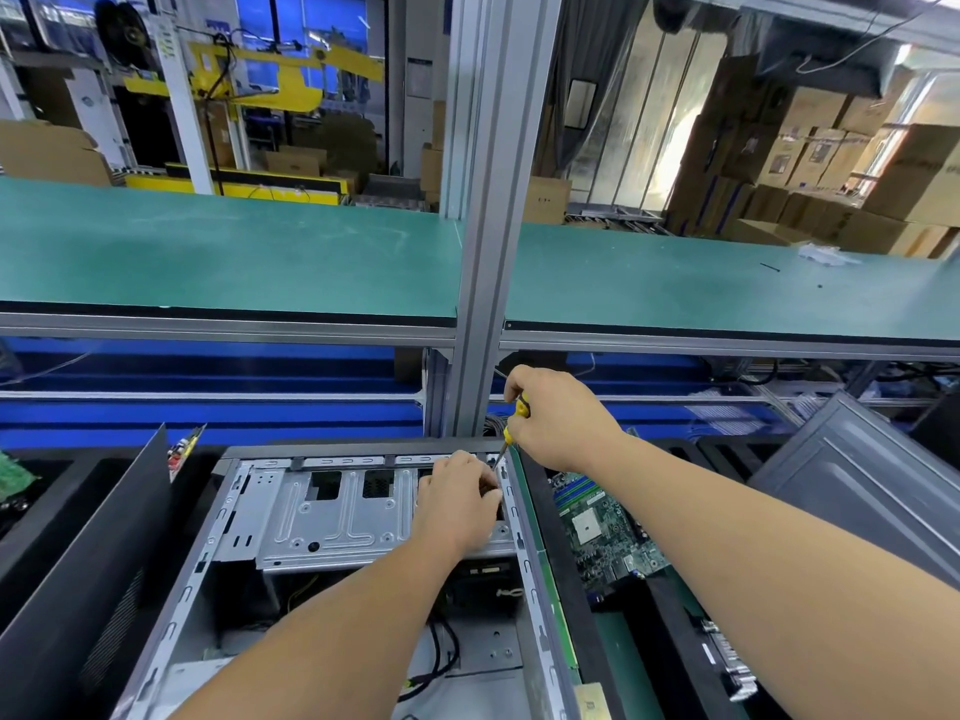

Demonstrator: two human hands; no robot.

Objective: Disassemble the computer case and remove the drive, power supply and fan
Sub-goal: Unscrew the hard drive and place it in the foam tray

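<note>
A yellow-handled screwdriver (514, 423) is being gripped by the right hand (558, 418), tip down at the drive cage (353, 511) of the computer case (260, 537). The left hand (457, 506) is being curled just beside the tip, contents hidden. Stiff, sharp-edged sheet metal probably; best held by folded rims.

No legible text — labels too blurred

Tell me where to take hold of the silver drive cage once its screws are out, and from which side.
Judging by its pose, grip the drive cage by its near front edge, coming from above on the left. That lip overhangs the open case interior, so fingers could hook under it. The far right corner is occupied by the left hand and the screwdriver held by the right hand.
</note>
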